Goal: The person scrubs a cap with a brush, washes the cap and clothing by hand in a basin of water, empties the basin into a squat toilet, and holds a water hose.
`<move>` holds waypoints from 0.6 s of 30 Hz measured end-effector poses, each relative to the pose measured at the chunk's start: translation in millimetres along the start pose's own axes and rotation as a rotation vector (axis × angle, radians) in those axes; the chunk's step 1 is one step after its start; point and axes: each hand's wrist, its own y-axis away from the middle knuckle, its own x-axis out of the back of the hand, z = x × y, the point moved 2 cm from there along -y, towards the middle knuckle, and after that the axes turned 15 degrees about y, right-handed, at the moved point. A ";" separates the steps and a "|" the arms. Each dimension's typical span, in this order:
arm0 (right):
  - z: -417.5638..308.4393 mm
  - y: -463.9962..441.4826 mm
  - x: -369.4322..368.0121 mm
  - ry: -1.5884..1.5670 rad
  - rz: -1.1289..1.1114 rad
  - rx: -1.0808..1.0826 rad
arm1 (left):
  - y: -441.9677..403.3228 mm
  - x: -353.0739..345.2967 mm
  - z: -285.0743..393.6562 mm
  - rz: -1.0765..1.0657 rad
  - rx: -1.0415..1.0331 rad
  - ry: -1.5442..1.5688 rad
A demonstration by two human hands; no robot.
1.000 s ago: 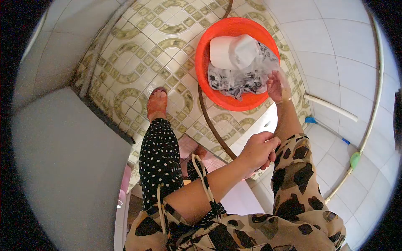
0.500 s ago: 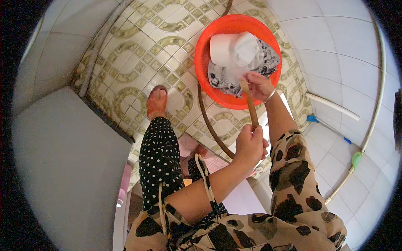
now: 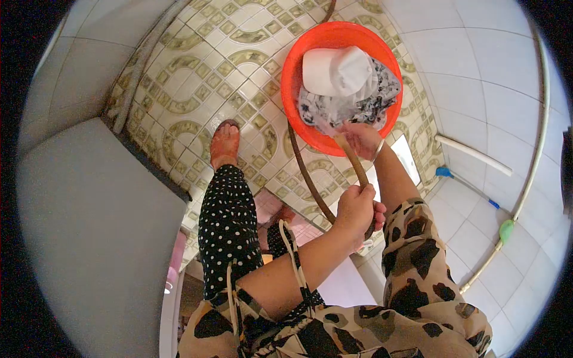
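My left hand is wrapped round a brown hose, a little way back from its mouth. Water runs from the hose into a red plastic basin on the floor. Just beside the hose mouth, at the basin's near rim, is my right hand, its fingers loosely stretched by the water and slightly blurred. A white cap lies in the basin, brim to the left. Under and around it is wet black-and-white patterned cloth.
The hose loops over patterned floor tiles left of the basin. My foot stands there. A grey panel fills the left side. By the right tiled wall are a white pipe and a blue-ended brush.
My right hand has come off the hose end and sits beside it, lower at the near rim. The hose mouth has drawn back towards me, and the water spray falls nearer the rim.
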 end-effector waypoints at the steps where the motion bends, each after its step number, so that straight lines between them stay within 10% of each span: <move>1: 1.5 2.6 -0.9 0.001 0.002 0.001 | 0.4 0.2 -0.5 0.002 0.009 -0.002; 18: -4.5 3.1 28.9 -0.151 0.250 0.080 | 7.5 1.2 0.4 -0.133 0.142 -0.186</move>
